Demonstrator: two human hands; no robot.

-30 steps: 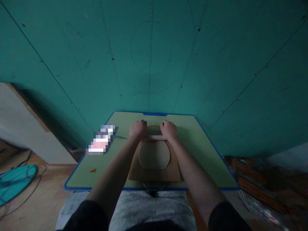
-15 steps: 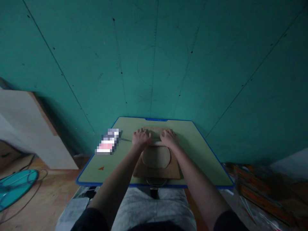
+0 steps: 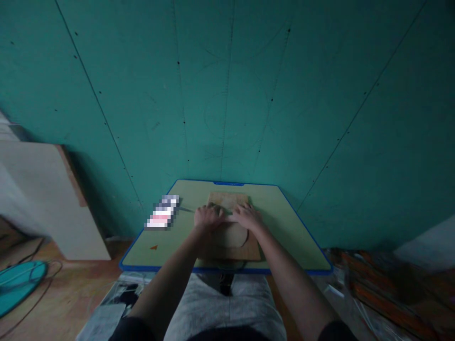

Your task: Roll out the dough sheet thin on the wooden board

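At a pale, blue-edged table (image 3: 295,246) against a green wall (image 3: 227,94), a person's left hand (image 3: 209,218) and right hand (image 3: 246,218) lay over a rolling pin (image 3: 231,218), fingers open and stretched forward across it. The rolling pin lay at the far edge of a flattened piece of dough (image 3: 231,236) on a wooden board (image 3: 253,251), between the forearms. A pixelated object (image 3: 163,211) lay to the left.

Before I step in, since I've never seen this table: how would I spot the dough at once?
By the green wall stands a pale table with a blue rim. On its wooden board, on the near side of the pale rod under the left hand and right hand, lies the dough. It is a flat, rounded sheet, paler than the brown wood beside it.
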